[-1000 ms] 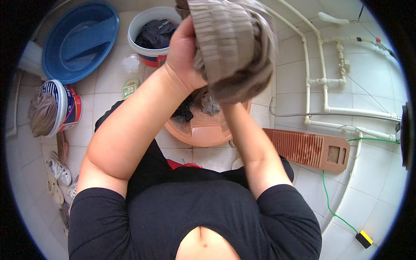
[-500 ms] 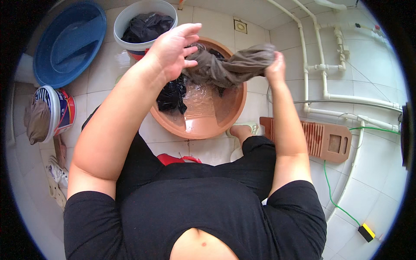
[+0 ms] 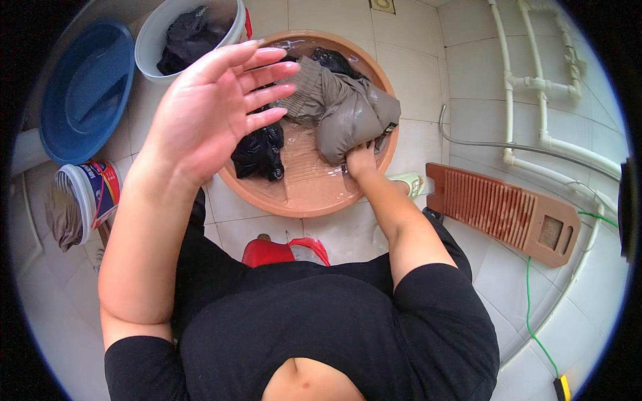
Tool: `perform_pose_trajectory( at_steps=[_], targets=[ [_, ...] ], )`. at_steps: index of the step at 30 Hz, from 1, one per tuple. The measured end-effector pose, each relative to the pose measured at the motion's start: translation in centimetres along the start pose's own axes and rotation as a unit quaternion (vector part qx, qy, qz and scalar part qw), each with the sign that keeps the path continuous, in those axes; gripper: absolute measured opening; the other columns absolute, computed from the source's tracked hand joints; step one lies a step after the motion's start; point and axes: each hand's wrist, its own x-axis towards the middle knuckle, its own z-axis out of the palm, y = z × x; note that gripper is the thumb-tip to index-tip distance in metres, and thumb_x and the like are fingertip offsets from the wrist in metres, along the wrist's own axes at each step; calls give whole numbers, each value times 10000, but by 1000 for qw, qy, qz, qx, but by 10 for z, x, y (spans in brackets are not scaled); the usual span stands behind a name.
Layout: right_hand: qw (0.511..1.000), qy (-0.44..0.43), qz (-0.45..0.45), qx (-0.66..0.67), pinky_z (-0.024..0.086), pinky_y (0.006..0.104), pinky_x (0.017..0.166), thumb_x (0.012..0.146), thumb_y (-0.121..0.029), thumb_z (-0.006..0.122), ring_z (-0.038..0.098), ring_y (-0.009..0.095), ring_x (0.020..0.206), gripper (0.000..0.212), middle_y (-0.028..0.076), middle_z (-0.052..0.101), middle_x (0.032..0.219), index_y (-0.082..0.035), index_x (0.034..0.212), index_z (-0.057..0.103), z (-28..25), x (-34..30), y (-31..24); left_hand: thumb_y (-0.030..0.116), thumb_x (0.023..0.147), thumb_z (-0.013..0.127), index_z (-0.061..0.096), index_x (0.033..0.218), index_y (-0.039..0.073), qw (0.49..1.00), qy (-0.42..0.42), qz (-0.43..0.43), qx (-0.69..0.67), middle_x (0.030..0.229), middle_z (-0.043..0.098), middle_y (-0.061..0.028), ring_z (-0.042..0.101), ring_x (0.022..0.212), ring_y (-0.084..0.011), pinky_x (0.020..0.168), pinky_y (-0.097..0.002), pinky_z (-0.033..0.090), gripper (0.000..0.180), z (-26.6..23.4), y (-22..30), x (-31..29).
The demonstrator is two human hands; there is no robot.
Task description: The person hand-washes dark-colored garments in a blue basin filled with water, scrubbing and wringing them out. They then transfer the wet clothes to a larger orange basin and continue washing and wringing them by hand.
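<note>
Grey garment (image 3: 351,110) lay bunched in orange basin (image 3: 304,211), near shiny black item (image 3: 262,152). L hand (image 3: 210,113) was raised, empty, fingers extended and slightly apart. R hand (image 3: 362,160) was at garment's near edge, fingers partly hidden; grip, if any, couldn't be confirmed. Est. handling: soft, limp, prob. heavy w/ water, slippery, low breakage risk. Ribbed band (image 3: 304,93) or a thick gathered fold seemed best hold, pref. two-handed.
</note>
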Motion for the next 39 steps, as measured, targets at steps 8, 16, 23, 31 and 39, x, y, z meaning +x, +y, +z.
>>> perform_pose_trajectory(
  at_steps=[8, 16, 23, 31, 39],
  targets=[
    [970, 199, -21, 138, 205, 347, 1040, 813, -276, 471, 333, 269, 1223, 520, 108, 430, 1289, -74, 1284, 385, 4, 66, 5, 313, 914, 364, 458, 1171, -1, 999, 37, -7, -21, 1185, 497, -173, 523, 1055, -255, 855, -348, 457, 416, -1, 2, 15],
    [929, 230, -98, 273, 289, 335, 990, 792, -233, 519, 407, 278, 1155, 461, 110, 485, 1219, -68, 1217, 450, -162, 12, -6, 312, 914, 363, 450, 1185, -3, 999, 23, -21, -5, 1188, 495, -177, 522, 1059, -260, 863, -348, 450, 425, 8, 0, 31],
    [912, 306, -64, 266, 348, 332, 941, 716, -226, 628, 464, 288, 1090, 490, 124, 528, 1149, -68, 1161, 496, -171, -32, -24, 325, 909, 382, 464, 1162, 12, 1000, -1, -25, -16, 1165, 519, -140, 536, 1029, -230, 841, -331, 453, 410, 3, -2, 21],
    [973, -80, -100, 192, 432, 362, 825, 616, -300, 725, 559, 324, 926, 485, 187, 594, 959, -36, 998, 584, -102, -56, 31, 318, 896, 411, 511, 1095, 39, 999, -18, 23, -20, 1122, 552, -116, 545, 1004, -206, 821, -312, 456, 357, 1, 10, 1],
    [887, 253, -46, 384, 444, 279, 638, 616, -8, 589, 523, 147, 713, 300, 73, 543, 763, -15, 908, 519, -328, -152, 70, 302, 880, 443, 521, 1044, 58, 998, 7, 65, -20, 1085, 577, -104, 567, 960, -191, 800, -303, 463, 305, -1, 22, -17]
  ],
)
